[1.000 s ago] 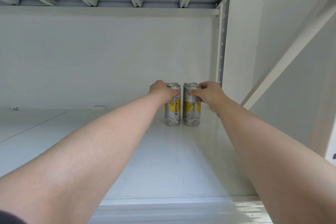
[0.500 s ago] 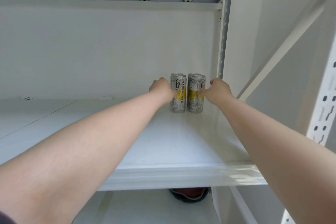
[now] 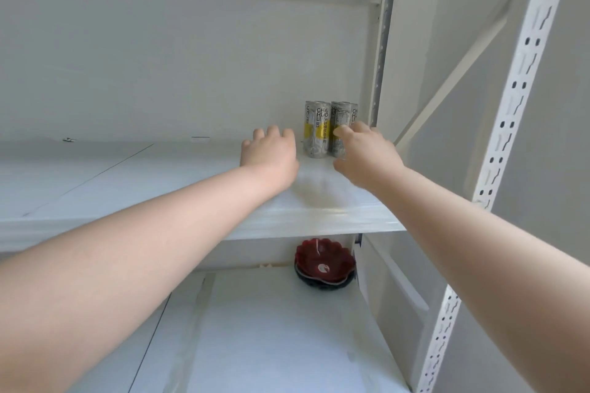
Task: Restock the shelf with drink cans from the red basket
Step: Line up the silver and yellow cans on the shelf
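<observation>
On the upper white shelf (image 3: pixel 178 175), two bare forearms reach toward its back right corner. Left hand (image 3: pixel 269 153) loosely open, holding nothing, just left of the cans. Right hand (image 3: pixel 364 153) spread open in front of them, blurred (contact unclear). Below, one dark red scalloped container (image 3: pixel 324 262), top cut off. Drink cans (image 3: pixel 321 131) upright, four or five, rear ones mostly hidden.
</observation>
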